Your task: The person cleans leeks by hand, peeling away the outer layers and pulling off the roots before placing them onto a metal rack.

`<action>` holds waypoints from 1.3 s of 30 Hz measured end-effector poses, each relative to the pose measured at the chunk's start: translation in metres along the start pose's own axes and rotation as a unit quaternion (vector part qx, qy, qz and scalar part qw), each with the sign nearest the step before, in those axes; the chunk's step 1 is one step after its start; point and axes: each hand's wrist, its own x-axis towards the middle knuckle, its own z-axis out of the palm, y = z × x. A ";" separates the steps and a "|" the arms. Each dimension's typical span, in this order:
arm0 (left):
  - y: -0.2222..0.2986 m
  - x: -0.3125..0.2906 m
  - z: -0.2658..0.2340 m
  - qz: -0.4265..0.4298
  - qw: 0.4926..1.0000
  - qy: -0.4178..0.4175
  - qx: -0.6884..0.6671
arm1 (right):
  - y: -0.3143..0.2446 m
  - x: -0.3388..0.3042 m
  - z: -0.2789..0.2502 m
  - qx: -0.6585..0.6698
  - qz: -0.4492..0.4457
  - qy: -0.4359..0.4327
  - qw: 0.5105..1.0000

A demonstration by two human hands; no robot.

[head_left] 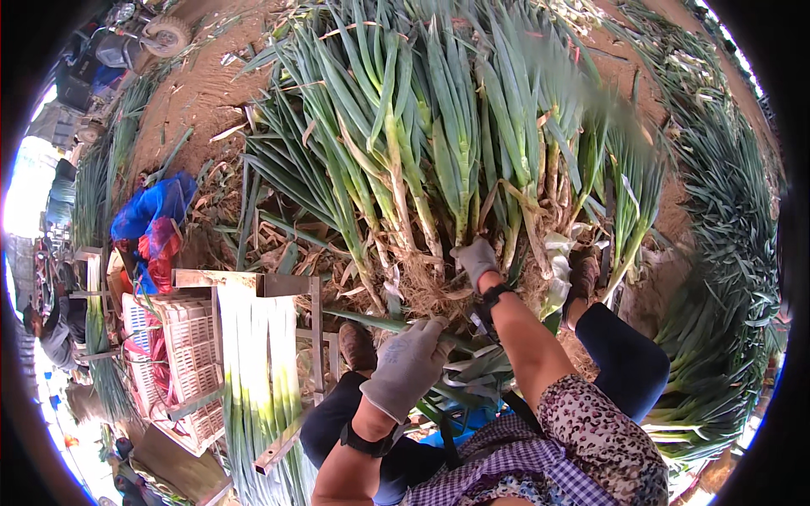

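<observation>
Unpeeled large green onions (392,169) stand in a broad, leaning bunch in front of me, with leafy tops away and tangled roots (422,278) toward me. My right hand (475,258), in a grey glove, reaches to the foot of one stalk (461,211), its fingers closed around the base. My left hand (408,368), also gloved, is nearer my body over my knees. Its fingers are curled beside a loose green leaf (371,320); whether anything is in them is hidden. To its left, cleaned green onions with white stems (257,337) lie on a metal frame (287,285).
A pale plastic crate (192,367) with red ties stands left of the frame. Beyond it lie blue and red bags (156,207). Green onions are heaped along the right (726,219). Dry husks litter the soil; a wheeled vehicle (126,46) is at far left.
</observation>
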 end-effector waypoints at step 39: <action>-0.002 -0.021 -0.001 -0.011 1.000 -0.022 0.003 | -0.133 -0.063 0.077 -0.137 -0.200 0.078 0.967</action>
